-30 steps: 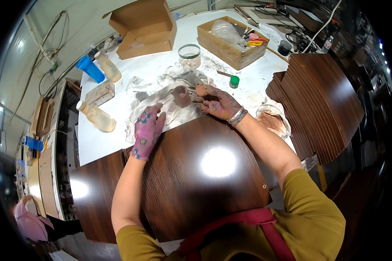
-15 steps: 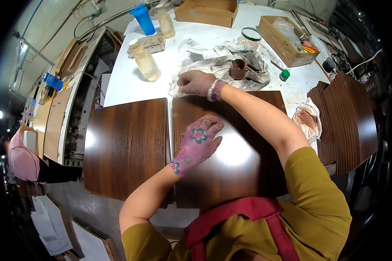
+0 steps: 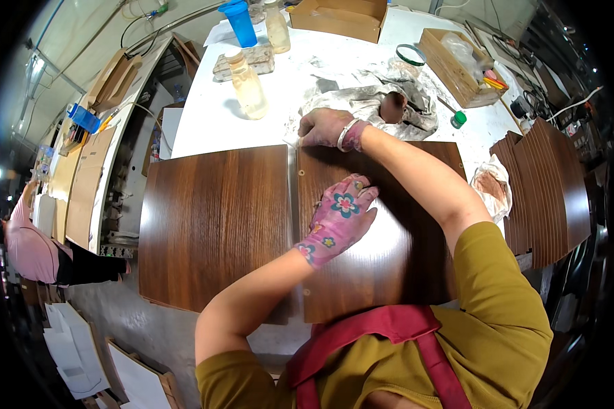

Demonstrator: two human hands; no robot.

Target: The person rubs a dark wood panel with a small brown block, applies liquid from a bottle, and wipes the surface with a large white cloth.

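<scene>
Two dark brown wood-grain panels lie side by side in front of me, a left panel (image 3: 215, 225) and a right panel (image 3: 368, 279), with a narrow gap between them. My left hand (image 3: 343, 208), in a pink flowered glove, rests on the right panel with its thumb apart from the fingers. My right hand (image 3: 327, 128), in a stained glove with a bangle at the wrist, is closed at that panel's far left corner. Whatever its fingers hold is hidden. Just beyond it lies a stained white cloth (image 3: 361, 102), with a small brown-smeared cup (image 3: 392, 108) on it.
Cloudy bottles (image 3: 250, 92), a blue cup (image 3: 240, 26) and a wrapped block (image 3: 260, 60) stand far left. A wooden box (image 3: 450, 75) and green cap (image 3: 459, 119) are far right. Stacked panels (image 3: 559, 198) and a brown-stained cloth (image 3: 492, 187) sit right. Someone in pink (image 3: 31, 238) stands left.
The whole view has shifted, so the panels and table appear farther right. My right hand has slid slightly left along the panel's far edge. My left hand keeps about its place on the panel.
</scene>
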